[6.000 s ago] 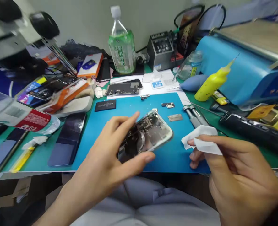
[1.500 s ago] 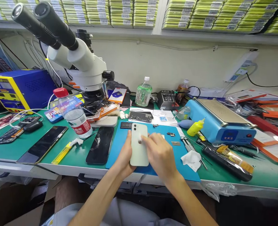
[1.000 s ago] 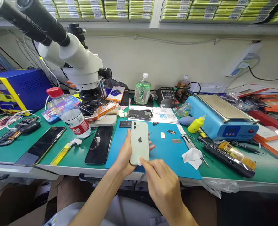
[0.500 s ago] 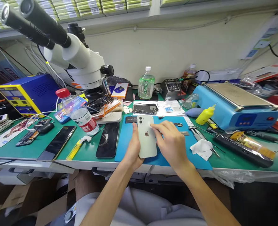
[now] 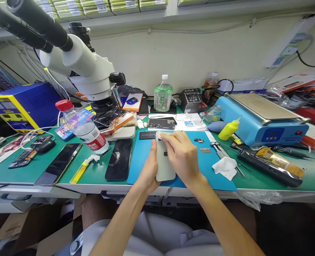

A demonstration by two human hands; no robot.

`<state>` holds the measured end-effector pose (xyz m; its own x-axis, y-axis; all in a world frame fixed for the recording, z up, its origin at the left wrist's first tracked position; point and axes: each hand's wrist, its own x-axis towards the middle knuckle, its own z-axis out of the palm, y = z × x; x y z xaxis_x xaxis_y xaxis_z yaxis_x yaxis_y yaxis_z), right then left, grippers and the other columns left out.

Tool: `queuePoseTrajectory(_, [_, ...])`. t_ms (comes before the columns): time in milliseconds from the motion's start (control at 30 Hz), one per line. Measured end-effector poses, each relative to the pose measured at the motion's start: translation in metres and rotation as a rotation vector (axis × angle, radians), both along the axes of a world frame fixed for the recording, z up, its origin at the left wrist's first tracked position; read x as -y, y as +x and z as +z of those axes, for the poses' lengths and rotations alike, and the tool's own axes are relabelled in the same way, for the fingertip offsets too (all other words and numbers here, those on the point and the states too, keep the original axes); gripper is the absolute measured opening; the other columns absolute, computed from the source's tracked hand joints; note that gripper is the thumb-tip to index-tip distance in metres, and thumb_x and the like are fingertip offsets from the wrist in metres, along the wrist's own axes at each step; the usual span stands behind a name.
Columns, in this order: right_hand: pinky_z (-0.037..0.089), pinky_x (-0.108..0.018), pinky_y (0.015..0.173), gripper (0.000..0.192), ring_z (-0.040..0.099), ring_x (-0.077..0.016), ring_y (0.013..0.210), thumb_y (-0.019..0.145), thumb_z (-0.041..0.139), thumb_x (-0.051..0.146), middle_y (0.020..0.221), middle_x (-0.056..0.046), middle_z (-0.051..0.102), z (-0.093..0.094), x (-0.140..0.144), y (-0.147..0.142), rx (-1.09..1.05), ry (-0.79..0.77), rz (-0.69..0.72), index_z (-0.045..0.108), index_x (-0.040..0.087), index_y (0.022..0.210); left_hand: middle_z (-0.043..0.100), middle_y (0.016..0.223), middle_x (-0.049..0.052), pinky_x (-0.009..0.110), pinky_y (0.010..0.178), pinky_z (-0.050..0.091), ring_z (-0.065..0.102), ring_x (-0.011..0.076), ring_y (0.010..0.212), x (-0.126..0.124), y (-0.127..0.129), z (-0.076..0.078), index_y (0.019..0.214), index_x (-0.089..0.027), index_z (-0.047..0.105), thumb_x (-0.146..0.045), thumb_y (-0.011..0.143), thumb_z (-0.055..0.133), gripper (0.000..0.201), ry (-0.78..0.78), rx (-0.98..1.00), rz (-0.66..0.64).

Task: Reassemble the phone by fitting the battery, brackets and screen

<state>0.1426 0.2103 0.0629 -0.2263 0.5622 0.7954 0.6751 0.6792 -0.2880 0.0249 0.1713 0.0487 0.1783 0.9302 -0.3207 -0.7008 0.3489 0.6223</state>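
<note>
where the green worktop (image 5: 93, 174) runs left, a dark phone (image 5: 119, 159) lies flat beside the blue mat (image 5: 197, 167). over the mat's near edge the left hand (image 5: 149, 170) is curled around a pale green phone (image 5: 164, 167), back up, while the right hand (image 5: 182, 156) rests its bent fingertips on the phone's far end. a crumpled white wipe (image 5: 225, 167) lies right.

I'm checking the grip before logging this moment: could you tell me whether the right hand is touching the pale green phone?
Touching. The head view shows the right hand lying across the back of the pale green phone, fingertips pressed near its top, while the left hand grips its edge.
</note>
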Motion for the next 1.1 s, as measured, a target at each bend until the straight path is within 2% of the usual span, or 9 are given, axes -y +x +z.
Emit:
queuePoseTrajectory(267, [0.049, -0.033, 0.072, 0.025, 0.065, -0.0208, 0.092, 0.111, 0.054, 0.017, 0.094, -0.007, 0.073, 0.0, -0.002, 0.008, -0.01, 0.039, -0.016, 0.079, 0.021, 0.114, 0.084, 0.105, 0.009, 0.03, 0.086, 0.062, 0.081, 0.0253, 0.097, 0.001, 0.0, -0.003, 0.135, -0.019, 0.074, -0.076, 0.105, 0.054, 0.067, 0.047, -0.037, -0.033])
queuePoseTrajectory(400, [0.049, -0.032, 0.069, 0.024, 0.063, -0.0198, 0.084, 0.109, 0.057, 0.015, 0.087, -0.005, 0.071, -0.002, 0.0, 0.02, -0.015, 0.064, -0.008, 0.08, 0.022, 0.11, 0.083, 0.099, 0.011, 0.029, 0.073, 0.06, 0.079, 0.023, 0.079, 0.0, 0.0, -0.002, 0.131, -0.014, 0.076, -0.08, 0.104, 0.05, 0.076, 0.061, -0.064, -0.08])
queuePoseTrajectory(500, [0.05, -0.034, 0.073, 0.025, 0.064, -0.0221, 0.088, 0.11, 0.056, 0.017, 0.091, -0.007, 0.072, 0.003, -0.002, 0.022, -0.038, 0.076, -0.033, 0.081, 0.022, 0.112, 0.083, 0.096, 0.012, 0.027, 0.065, 0.056, 0.076, 0.0199, 0.069, 0.0, 0.0, -0.002, 0.127, -0.013, 0.078, -0.082, 0.102, 0.053, 0.078, 0.079, -0.089, -0.115])
queuePoseTrajectory(700, [0.055, -0.035, 0.08, 0.028, 0.067, -0.0214, 0.095, 0.11, 0.052, 0.016, 0.098, -0.006, 0.073, 0.02, -0.013, 0.018, 0.042, 0.01, 0.076, 0.079, 0.024, 0.113, 0.082, 0.092, 0.01, 0.027, 0.065, 0.054, 0.076, 0.0208, 0.07, 0.003, -0.001, -0.003, 0.125, -0.015, 0.078, -0.084, 0.101, 0.053, 0.077, 0.078, -0.117, -0.119])
queuePoseTrajectory(867, [0.054, -0.037, 0.081, 0.029, 0.066, -0.0237, 0.097, 0.109, 0.052, 0.016, 0.1, -0.008, 0.075, 0.022, -0.015, 0.028, 0.05, -0.026, 0.091, 0.079, 0.024, 0.109, 0.082, 0.097, 0.011, 0.026, 0.065, 0.054, 0.075, 0.0188, 0.069, 0.002, -0.002, -0.003, 0.124, -0.013, 0.079, -0.085, 0.098, 0.057, 0.08, 0.086, -0.102, -0.133])
queuePoseTrajectory(1000, [0.055, -0.036, 0.083, 0.027, 0.069, -0.0226, 0.101, 0.108, 0.056, 0.018, 0.105, -0.006, 0.078, 0.024, -0.017, 0.027, 0.028, -0.087, 0.114, 0.081, 0.027, 0.112, 0.082, 0.092, 0.01, 0.026, 0.062, 0.054, 0.076, 0.0201, 0.069, 0.003, -0.001, -0.004, 0.124, -0.013, 0.079, -0.081, 0.098, 0.061, 0.075, 0.079, -0.057, -0.109])
queuePoseTrajectory(1100, [0.057, -0.035, 0.085, 0.021, 0.072, -0.021, 0.099, 0.104, 0.063, 0.02, 0.101, -0.004, 0.079, 0.023, -0.023, 0.043, -0.058, -0.151, 0.095, 0.083, 0.026, 0.102, 0.082, 0.101, 0.012, 0.027, 0.066, 0.06, 0.078, 0.0204, 0.075, 0.001, -0.002, -0.001, 0.129, -0.012, 0.078, -0.078, 0.103, 0.054, 0.074, 0.07, 0.028, -0.076])
